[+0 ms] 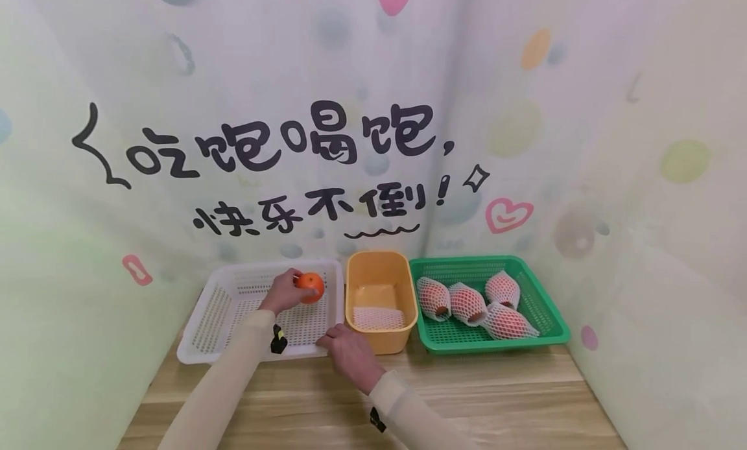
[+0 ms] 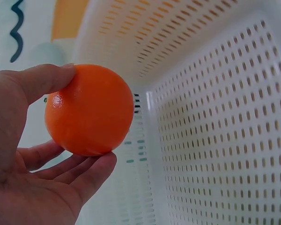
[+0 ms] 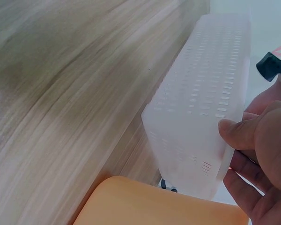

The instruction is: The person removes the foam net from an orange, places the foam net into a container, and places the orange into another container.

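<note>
An orange (image 1: 310, 287) is in the grip of my left hand (image 1: 287, 290), over the right part of the white plastic basket (image 1: 201, 320). In the left wrist view, the thumb lies on one side of the orange (image 2: 90, 110) and the fingers curl against the other, with the basket's slotted floor beyond. My right hand (image 1: 353, 356) holds the basket's rim at its near right corner. The right wrist view shows the thumb on the outer wall of the white basket (image 3: 192, 93) and the fingers over the rim.
Right beside the white basket stands a yellow-orange bin (image 1: 382, 341) with a piece of white foam netting (image 1: 378, 318) inside. Farther right, a green basket (image 1: 434, 347) holds several fruits in foam nets (image 1: 468, 303). Printed curtains (image 1: 373, 61) enclose the wooden table (image 1: 502, 398).
</note>
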`<control>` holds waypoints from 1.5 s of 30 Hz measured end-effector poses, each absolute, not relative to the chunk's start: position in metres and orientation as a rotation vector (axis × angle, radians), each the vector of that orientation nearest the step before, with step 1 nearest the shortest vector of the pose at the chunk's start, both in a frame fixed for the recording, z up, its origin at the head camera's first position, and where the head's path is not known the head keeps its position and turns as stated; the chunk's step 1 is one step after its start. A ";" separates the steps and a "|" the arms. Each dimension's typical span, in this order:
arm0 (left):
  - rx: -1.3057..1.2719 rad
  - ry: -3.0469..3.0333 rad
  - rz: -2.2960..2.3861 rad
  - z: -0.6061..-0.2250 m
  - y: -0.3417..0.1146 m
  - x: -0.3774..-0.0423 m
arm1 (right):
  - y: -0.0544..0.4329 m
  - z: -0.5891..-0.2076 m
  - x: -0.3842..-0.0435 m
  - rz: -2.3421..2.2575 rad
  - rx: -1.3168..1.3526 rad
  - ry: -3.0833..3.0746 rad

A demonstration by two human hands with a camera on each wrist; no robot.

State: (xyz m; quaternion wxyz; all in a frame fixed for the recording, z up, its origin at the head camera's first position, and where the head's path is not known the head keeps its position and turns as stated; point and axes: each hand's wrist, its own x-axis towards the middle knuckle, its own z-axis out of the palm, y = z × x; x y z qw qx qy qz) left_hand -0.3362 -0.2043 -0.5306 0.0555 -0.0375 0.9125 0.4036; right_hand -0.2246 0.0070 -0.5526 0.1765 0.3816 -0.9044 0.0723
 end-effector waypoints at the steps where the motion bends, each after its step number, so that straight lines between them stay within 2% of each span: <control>1: -0.103 2.771 1.200 -0.532 -0.204 -0.339 | 0.007 -0.552 -0.225 0.197 1.078 -2.561; 20: -0.106 2.730 0.967 -0.545 -0.200 -0.364 | 0.000 -0.549 -0.225 0.168 1.071 -2.547; 33: -0.094 2.698 0.895 -0.553 -0.191 -0.365 | -0.003 -0.546 -0.223 0.090 1.067 -2.605; 45: -0.002 2.730 0.873 -0.544 -0.188 -0.365 | 0.002 -0.547 -0.225 0.116 1.056 -2.584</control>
